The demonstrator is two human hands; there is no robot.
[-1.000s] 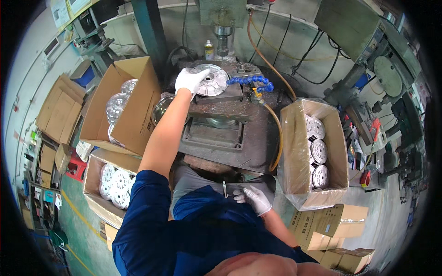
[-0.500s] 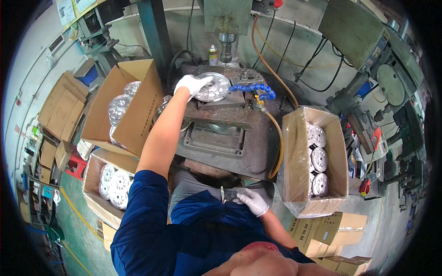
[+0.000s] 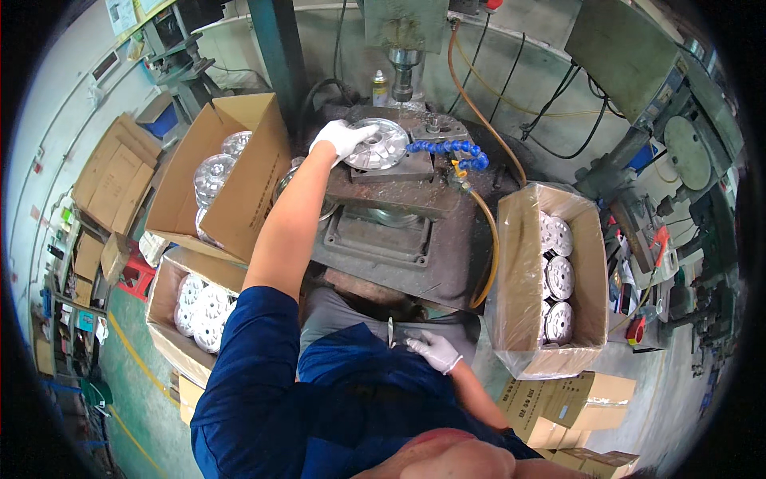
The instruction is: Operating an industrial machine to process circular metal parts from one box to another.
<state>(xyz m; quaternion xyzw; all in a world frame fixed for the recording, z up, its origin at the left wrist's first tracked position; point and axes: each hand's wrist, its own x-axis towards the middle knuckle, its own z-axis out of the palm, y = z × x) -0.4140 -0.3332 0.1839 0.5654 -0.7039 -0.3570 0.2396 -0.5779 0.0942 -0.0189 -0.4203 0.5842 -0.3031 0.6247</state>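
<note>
Here, left hand (image 3: pixel 341 137) grips a metal disc (image 3: pixel 377 145) on the press fixture (image 3: pixel 415 164), upper centre.
Best seat it flat and centred; right hand (image 3: pixel 432 350), fingers loosely spread, rests low on the lap.

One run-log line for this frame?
left hand: on metal disc at drill press fixture | right hand: on lap, empty

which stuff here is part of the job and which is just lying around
In use:
left hand on the metal disc
machine table
blue coolant hose
boxes of discs: right, left

Lying about:
right hand, resting in the lap
flat cardboard
spray can
red stool
</note>
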